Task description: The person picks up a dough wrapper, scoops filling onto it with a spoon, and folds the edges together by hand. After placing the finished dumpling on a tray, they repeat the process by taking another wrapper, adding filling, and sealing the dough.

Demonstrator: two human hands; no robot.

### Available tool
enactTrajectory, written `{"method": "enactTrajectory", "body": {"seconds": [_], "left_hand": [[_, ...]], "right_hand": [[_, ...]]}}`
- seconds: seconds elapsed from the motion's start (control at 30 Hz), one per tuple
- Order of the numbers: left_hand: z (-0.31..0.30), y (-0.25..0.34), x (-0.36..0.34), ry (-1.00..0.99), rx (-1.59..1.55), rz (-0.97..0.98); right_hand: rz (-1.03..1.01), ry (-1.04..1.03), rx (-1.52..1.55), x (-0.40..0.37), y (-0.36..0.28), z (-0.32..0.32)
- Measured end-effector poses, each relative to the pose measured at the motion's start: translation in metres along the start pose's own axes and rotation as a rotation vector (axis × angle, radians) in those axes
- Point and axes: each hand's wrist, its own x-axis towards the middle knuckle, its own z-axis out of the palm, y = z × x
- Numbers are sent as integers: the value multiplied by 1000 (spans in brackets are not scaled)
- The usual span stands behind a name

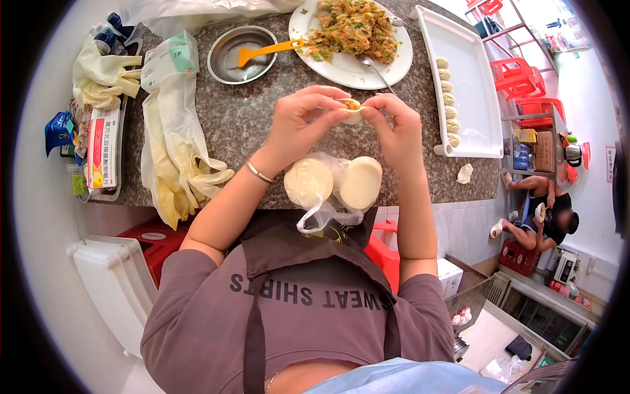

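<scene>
Between both hands is a dumpling (pixel 353 111), its pale wrapper partly folded and orange-green filling showing at the top. My left hand (pixel 303 117) pinches its left side, a bracelet on the wrist. At its right edge, the fingers of my right hand (pixel 396 123) are closed on the wrapper. Two stacks of round wrappers, the left stack (pixel 308 180) and the right stack (pixel 361 183), sit in a clear plastic bag just below my hands. Beyond them a white plate (pixel 348 77) carries chopped filling (pixel 357 33) and a metal spoon (pixel 375 67).
A metal bowl (pixel 218 72) with an orange spatula (pixel 270 50) stands at the back left. Pale gloves (pixel 172 141) lie at the left. On the right, a white tray (pixel 474 108) holds a row of folded dumplings (pixel 450 112). Another person (pixel 554 213) sits farther right.
</scene>
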Motion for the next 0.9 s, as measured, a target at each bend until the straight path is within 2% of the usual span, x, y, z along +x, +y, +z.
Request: {"method": "enactTrajectory", "body": {"seconds": [0.03,0.07,0.13,0.23,0.33,0.43,0.57,0.67,0.73,0.77,0.83,0.9], "left_hand": [[0,-1,0,1,-1,-1],[0,-2,0,-27,21,7],[0,-3,-1,-54,44,17],[1,-2,-1,-45,56,32],[3,1,-2,17,53,0],[3,-1,-2,75,41,-15],[5,0,-1,78,88,-13],[5,-3,0,95,-1,-22],[4,-5,0,91,-69,-30],[3,-4,0,58,-77,-32],[2,-4,0,25,-87,-37],[3,-4,0,-15,-78,-14]], "right_hand": [[114,-104,67,1,0,-4],[115,-104,66,2,-2,-5],[-16,-77,35,5,-7,-5],[-102,-29,-57,2,-8,-1],[-189,70,-177,-1,-6,7],[-282,75,-203,0,-2,9],[-235,32,-188,0,-6,9],[-228,119,-217,-2,-1,10],[-70,19,-85,-1,-5,4],[-69,19,-86,1,-7,-1],[-22,-123,-63,6,-11,-10],[-73,-107,-75,7,-10,-8]]}}
